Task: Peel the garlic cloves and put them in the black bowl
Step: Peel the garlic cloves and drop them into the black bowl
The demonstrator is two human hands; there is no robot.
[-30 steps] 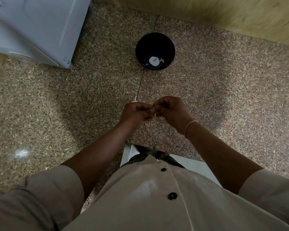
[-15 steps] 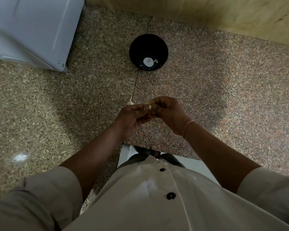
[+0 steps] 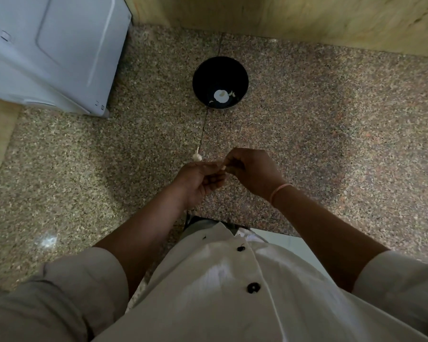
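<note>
A black bowl (image 3: 220,70) stands on the speckled granite counter, with a few pale garlic pieces (image 3: 231,94) at its bottom. Nearer to me, my left hand (image 3: 199,180) and my right hand (image 3: 253,170) meet above the counter and pinch a small pale garlic clove (image 3: 223,167) between their fingertips. Most of the clove is hidden by the fingers. A garlic bulb with a pointed stem (image 3: 197,156) lies on the counter just beyond my left hand.
A white appliance (image 3: 52,50) stands at the back left. A wooden wall (image 3: 307,18) runs along the back of the granite counter (image 3: 331,144). The counter's front edge lies close to my body.
My left hand has turned palm-up and its fingers have loosened. The garlic bulb behind it has come into view. The view has shifted slightly; the bowl has not moved.
</note>
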